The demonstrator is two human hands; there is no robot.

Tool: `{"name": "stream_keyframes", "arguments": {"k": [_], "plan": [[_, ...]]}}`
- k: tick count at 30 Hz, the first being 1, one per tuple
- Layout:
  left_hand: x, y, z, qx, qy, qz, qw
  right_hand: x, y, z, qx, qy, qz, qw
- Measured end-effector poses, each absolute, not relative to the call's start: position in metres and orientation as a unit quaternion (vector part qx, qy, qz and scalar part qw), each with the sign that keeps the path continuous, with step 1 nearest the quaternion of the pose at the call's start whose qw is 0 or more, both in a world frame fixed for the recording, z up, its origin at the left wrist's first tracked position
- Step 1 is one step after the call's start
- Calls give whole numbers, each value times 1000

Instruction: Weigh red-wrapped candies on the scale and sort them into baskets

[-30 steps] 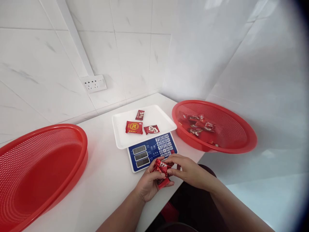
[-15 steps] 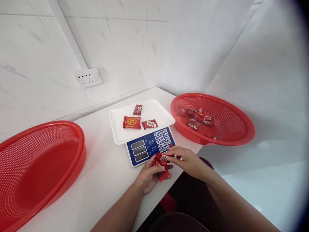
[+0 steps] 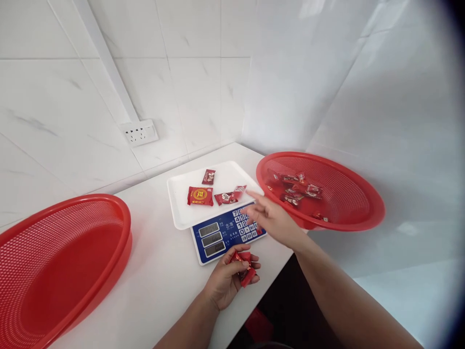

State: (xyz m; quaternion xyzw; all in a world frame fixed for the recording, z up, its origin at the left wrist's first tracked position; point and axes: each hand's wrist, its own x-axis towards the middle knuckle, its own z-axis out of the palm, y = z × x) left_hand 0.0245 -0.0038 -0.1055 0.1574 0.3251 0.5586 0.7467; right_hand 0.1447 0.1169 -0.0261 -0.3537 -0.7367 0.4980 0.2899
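In my left hand (image 3: pixel 228 278) I hold several red-wrapped candies (image 3: pixel 247 274), the thumb pressed over them, in front of the scale. My right hand (image 3: pixel 271 218) hovers above the scale's keypad with fingers apart and nothing in them. Just past its fingertips, a slightly blurred red packet (image 3: pixel 240 191) is at the right part of the white weighing tray (image 3: pixel 181 213), beside another small red packet (image 3: pixel 225 198). A larger red packet with a yellow circle (image 3: pixel 199 196) and a small dark red packet (image 3: pixel 209 176) also lie on the tray.
The blue-panelled scale (image 3: pixel 228 225) stands on a white table (image 3: pixel 152 271). A red mesh basket (image 3: pixel 356 213) holding red packets is at the right. Another red basket (image 3: pixel 123 232) stands at the left. A socket (image 3: pixel 140 133) is on the tiled wall behind.
My right hand has moved from the left hand up to the tray's edge and let go of a red packet there. My left hand keeps its candies. The view has tilted upward slightly.
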Motion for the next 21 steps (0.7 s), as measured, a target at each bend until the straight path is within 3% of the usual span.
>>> {"name": "stream_keyframes", "arguments": {"k": [4, 8, 15, 21], "plan": [[25, -2, -109, 158, 329, 564, 741, 157, 93, -37, -322, -817, 459, 139], [28, -3, -108, 196, 330, 556, 737, 164, 68, -43, -293, -859, 415, 68], [29, -7, -103, 265, 347, 496, 751, 166, 58, -55, -310, -846, 425, 90], [29, -5, -106, 250, 314, 543, 738, 174, 66, -57, -351, -835, 405, 121]]}}
